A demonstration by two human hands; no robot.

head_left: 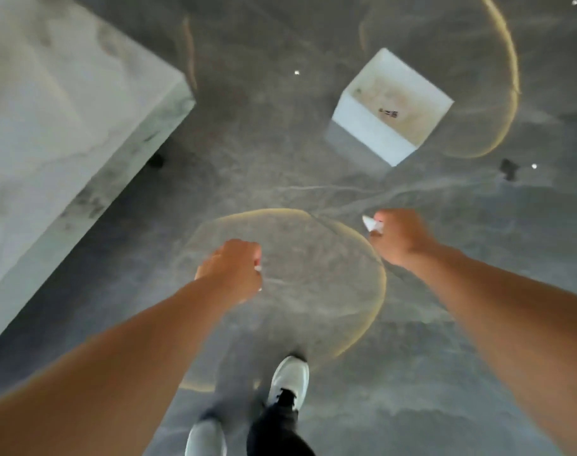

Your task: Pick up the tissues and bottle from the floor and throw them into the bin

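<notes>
Below, two fists hang over the grey floor point(313, 179):
- Left hand point(229, 269) fingers clenched on one white tissue point(258, 268).
- Right hand point(400, 236) clenched on another tissue scrap point(372, 224).
- One white bin point(392, 106) stands ahead.

We note a grey veined marble floor point(297, 166), white bin point(392, 106) with a black mark, white shoes point(288, 380), white tissue point(372, 223).

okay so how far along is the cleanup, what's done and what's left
Picking up looks partly done: the right hand and the left hand are each closed on a white tissue. The white bin is ahead, so dropping them in remains. No bottle is in view.
</notes>
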